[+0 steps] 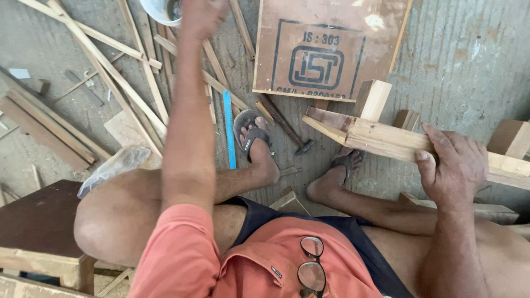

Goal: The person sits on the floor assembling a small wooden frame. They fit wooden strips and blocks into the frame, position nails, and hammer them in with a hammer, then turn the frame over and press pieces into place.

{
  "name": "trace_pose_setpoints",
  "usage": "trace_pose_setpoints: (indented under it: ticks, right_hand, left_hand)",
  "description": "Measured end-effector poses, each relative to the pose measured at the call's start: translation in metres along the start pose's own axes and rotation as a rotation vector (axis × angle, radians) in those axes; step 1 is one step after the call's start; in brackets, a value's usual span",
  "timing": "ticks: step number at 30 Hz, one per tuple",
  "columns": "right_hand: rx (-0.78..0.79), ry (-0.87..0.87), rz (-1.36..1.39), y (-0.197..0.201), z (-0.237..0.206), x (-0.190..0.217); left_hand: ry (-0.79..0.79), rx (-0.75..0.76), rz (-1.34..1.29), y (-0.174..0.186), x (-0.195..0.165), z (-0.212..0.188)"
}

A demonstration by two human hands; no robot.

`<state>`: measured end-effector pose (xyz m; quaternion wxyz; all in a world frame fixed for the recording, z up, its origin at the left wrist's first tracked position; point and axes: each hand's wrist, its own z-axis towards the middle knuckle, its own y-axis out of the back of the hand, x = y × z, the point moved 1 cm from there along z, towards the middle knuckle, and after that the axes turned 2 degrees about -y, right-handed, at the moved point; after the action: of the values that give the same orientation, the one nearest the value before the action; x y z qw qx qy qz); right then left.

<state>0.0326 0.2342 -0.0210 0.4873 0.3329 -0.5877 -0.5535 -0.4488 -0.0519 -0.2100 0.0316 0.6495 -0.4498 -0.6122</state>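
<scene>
**Workshop floor: wooden frame piece held at right, left arm raised, joint not seated**

Location is a bare concrete floor littered with offcuts. A loose scatter of thin wood strips covers the upper left of the frame. A square plywood board with a stamped mark lies at upper centre. A blue ruler lies on the floor at centre, beside the person's sandalled foot. A hammer lies just right of that foot, head toward the bottom of the picture. A dark wooden stool stands at lower left. Eyeglasses hang from the shirt front at bottom centre.

The right hand, at right of frame, is closed around a pale wooden beam, thumb on the near face and fingers wrapped over the top. The beam's left end is cut to a fork. A short upright block stands against it; whether the two are joined cannot be told.

The left hand is raised to the top edge of the frame, blurred and partly cropped. Whether it is open or gripping anything cannot be told. A white bowl sits just beside it.

Assessment: the beam is cut and shaped and under grip. The hammer and ruler lie untouched on the floor. No finished assembly is in view, so the work appears to be at an intermediate stage.
</scene>
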Motion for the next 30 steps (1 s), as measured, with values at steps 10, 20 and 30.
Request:
trace_pose_setpoints:
  ticks: [10, 20, 30]
  right_hand:
    - [-0.029, -0.007, 0.0, 0.009, -0.035, -0.016]
    - [-0.161, 0.007, 0.246, 0.031, -0.074, -0.02]
    - [-0.141, 0.124, 0.358, 0.04, -0.117, -0.042]
  left_hand:
    - [-0.212, 0.2, 0.07, -0.154, -0.045, -0.101]
    - [-0.117, -0.018, -0.838, -0.145, -0.115, -0.227]
    - [-0.264, 0.25, -0.687, -0.17, -0.264, -0.362]
